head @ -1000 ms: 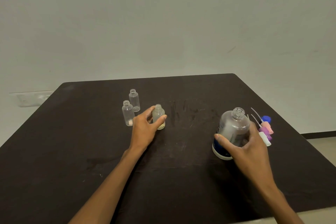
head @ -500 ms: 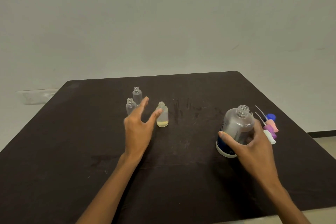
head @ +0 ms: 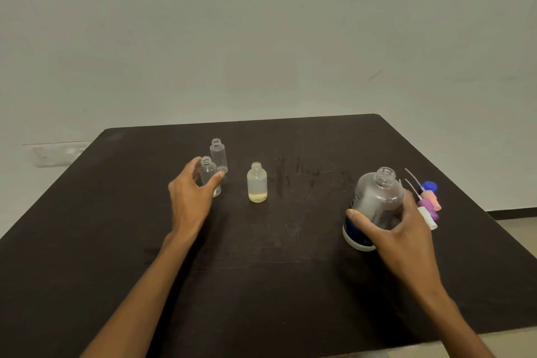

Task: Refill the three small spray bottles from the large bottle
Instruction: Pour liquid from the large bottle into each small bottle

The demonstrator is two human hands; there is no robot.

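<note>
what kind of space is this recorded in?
Probably a bare indoor room set up for recording, not a kitchen or lab: a dark table against a plain pale wall, with a wall socket plate low at the left.
</note>
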